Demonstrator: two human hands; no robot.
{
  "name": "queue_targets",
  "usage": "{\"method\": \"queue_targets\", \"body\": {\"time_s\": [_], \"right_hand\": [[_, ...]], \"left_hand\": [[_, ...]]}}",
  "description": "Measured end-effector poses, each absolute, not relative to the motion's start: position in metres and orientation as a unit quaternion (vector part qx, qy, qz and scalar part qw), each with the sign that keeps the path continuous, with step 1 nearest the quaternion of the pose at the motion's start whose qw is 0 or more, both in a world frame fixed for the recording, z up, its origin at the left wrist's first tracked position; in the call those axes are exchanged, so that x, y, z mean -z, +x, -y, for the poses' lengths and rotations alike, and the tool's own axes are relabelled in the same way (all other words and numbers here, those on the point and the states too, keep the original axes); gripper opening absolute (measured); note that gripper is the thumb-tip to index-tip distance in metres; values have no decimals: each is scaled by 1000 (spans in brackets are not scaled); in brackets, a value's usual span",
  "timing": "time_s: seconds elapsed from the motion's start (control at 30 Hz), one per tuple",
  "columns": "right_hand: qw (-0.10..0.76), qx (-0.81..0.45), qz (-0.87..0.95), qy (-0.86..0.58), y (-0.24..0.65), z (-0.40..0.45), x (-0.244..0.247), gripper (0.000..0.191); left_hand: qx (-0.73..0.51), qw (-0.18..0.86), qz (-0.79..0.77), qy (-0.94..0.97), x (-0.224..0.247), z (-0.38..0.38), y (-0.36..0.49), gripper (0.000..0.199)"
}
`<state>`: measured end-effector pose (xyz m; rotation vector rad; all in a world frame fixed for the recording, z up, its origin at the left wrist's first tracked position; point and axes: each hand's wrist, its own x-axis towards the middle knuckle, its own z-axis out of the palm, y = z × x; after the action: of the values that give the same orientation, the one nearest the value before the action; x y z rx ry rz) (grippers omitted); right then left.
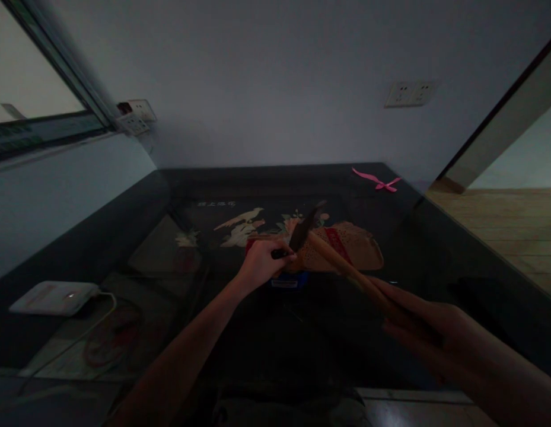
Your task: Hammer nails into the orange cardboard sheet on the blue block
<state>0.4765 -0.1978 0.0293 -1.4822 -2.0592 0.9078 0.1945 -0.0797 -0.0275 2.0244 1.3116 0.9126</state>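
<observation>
Hammer [350,271] in the right hand [430,332], its long axis slanting forward and leftward from that grip, so the head [303,230] lies just beside the fingertips of the left hand [264,258], the nearer of the two. The hands are apart: the right wrapped around the wooden handle, the left pinching a small dark piece [279,254]; whether head and piece touch, I cannot tell. A blue item [289,280] shows just below the left hand, and a brown patterned item [364,249] lies beyond the handle. On the glossy dark table [252,332], a white device [57,298] with a cable [110,295] rests at left, a pink ribbon [382,185] near the far right corner; behind stands a pale wall [266,83] with sockets [408,95].
</observation>
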Motion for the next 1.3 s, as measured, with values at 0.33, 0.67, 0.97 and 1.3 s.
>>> {"method": "queue_targets", "body": {"time_s": [0.33,0.67,0.97,1.3], "right_hand": [[252,-336,737,-529,470,196,-34,52],[263,-343,659,-616,478,216,-29,58],[280,-425,603,-614,487,220,-15,62],[282,-427,609,-606,490,225,-10,64]], "left_hand": [[-362,284,-477,749,27,80,195,7],[-385,306,-422,762,21,82,191,15],[-408,259,-423,766,11,87,175,21],[-418,238,-465,743,23,91,176,5]]}}
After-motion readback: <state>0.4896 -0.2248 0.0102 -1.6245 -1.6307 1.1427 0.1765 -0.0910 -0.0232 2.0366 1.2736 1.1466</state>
